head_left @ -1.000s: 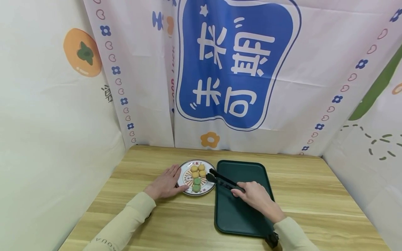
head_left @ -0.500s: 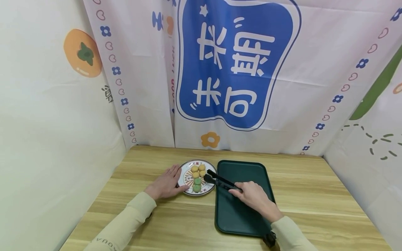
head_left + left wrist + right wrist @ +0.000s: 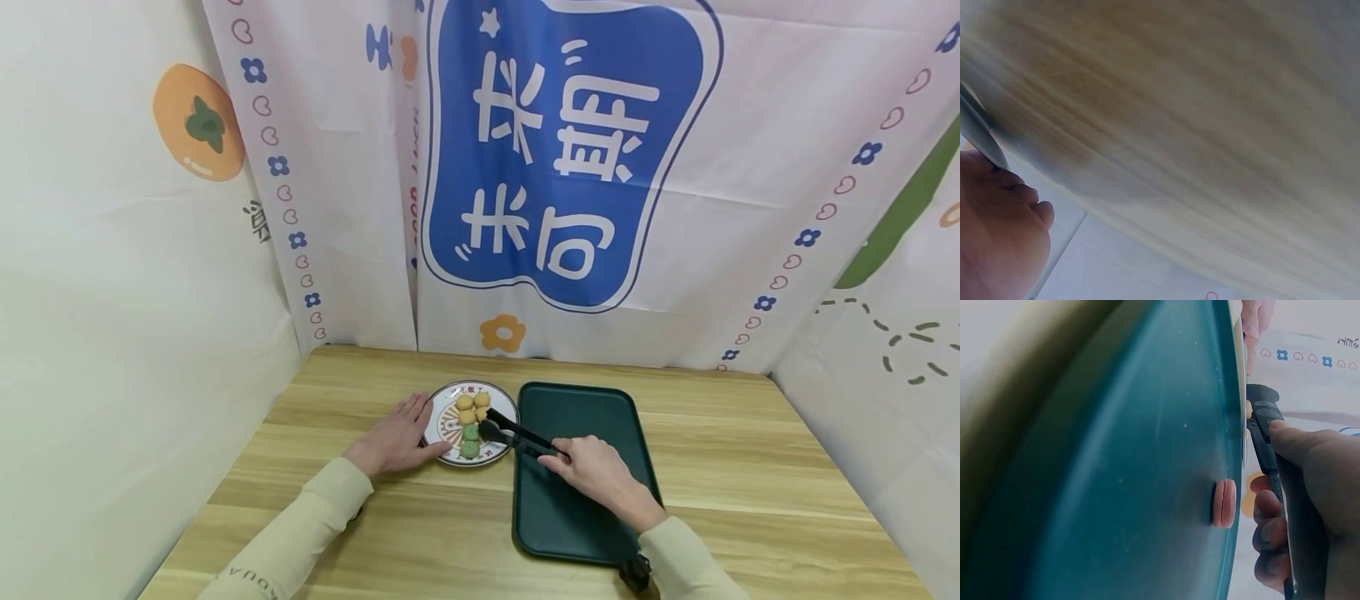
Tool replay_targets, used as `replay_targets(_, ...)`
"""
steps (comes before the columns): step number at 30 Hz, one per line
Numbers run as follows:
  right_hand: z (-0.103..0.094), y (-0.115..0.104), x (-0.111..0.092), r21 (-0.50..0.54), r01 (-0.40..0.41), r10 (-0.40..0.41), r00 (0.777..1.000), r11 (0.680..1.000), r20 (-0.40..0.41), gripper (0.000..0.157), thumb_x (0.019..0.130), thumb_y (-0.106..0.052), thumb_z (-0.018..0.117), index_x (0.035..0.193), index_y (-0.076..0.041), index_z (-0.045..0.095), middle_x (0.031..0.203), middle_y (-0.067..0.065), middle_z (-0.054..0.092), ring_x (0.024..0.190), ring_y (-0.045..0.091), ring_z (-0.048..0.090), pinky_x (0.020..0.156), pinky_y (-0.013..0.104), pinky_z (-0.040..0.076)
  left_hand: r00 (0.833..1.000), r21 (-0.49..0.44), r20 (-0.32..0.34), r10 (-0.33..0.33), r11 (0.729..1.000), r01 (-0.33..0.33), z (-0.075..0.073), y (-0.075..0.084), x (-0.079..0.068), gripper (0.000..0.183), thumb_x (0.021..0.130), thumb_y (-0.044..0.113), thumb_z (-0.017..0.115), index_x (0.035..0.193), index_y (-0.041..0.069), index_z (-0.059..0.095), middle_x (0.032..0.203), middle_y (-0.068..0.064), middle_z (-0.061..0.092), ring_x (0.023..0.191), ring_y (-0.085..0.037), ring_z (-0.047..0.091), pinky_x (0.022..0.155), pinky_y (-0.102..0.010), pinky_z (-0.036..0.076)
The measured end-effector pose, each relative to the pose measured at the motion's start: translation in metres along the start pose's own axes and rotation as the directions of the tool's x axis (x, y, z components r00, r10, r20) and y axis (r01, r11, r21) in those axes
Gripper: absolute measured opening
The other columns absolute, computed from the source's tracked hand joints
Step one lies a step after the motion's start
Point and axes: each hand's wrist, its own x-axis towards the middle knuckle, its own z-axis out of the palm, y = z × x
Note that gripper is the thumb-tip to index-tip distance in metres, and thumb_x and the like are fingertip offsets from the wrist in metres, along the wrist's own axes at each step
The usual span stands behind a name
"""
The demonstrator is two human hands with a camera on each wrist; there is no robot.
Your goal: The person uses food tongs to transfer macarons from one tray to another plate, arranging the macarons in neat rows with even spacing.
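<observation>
My left hand (image 3: 397, 437) lies against the left side of a round white patterned plate (image 3: 504, 398), fingers straight and thumb at its near rim. On the plate sit several yellow macarons (image 3: 466, 403) and two green macarons (image 3: 470, 449). My right hand (image 3: 596, 475) grips black tongs (image 3: 528, 437), whose tips reach over the plate's right side beside the yellow and green macarons. Whether the tips touch a macaron cannot be told. In the right wrist view a pink macaron (image 3: 1225, 504) sits on the dark green tray (image 3: 570, 404); it is hidden in the head view.
The tray stands right of the plate on a wooden table (image 3: 750, 492), their edges close together. A printed cloth (image 3: 360, 250) hangs behind the table, and pale fabric walls (image 3: 135, 317) rise at both sides.
My right hand has moved left, carrying the tongs' tips from the plate's right rim further in over the plate, next to the macarons. The left hand has stayed in place.
</observation>
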Motion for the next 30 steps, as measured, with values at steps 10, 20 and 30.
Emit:
replay_targets(10,0.0013,-0.0016,0.0023,-0.003,0.007,-0.007,1.000,1.000,0.002,0.037,0.087,-0.054,0.054,0.062,-0.027,0.048,0.051,-0.015,0.038,0.042,0.001,0.037,0.038,0.019,0.029,1.000,0.002,-0.008,0.002,1.000,-0.002,-0.0004,0.0002,0.0006,0.101,0.083,0.077,0.023,0.144,-0.004,0.025,0.151,-0.022,0.021,0.140,-0.033,0.019,0.113,-0.043,0.020)
replay_targets(20,0.0040,-0.0014,0.0035,-0.006,0.009,-0.009,1.000,1.000,0.003,0.036,0.086,-0.056,0.053,0.066,-0.026,0.050,0.052,-0.015,0.042,0.041,0.001,0.038,0.038,0.019,0.031,1.000,-0.004,-0.026,0.012,1.000,-0.012,0.0026,-0.0007,0.0004,0.102,0.083,0.077,0.022,0.144,-0.005,0.024,0.150,-0.023,0.020,0.139,-0.034,0.019,0.113,-0.043,0.021)
replay_targets(30,0.0013,-0.0010,0.0013,-0.010,-0.016,0.016,1.000,1.000,-0.001,0.034,0.086,-0.057,0.053,0.070,-0.026,0.053,0.054,-0.015,0.045,0.042,0.001,0.040,0.039,0.020,0.033,0.999,-0.018,-0.030,0.015,1.000,-0.016,0.0019,0.0001,0.0009,0.100,0.084,0.076,0.025,0.143,-0.005,0.026,0.150,-0.024,0.022,0.138,-0.035,0.021,0.113,-0.044,0.022)
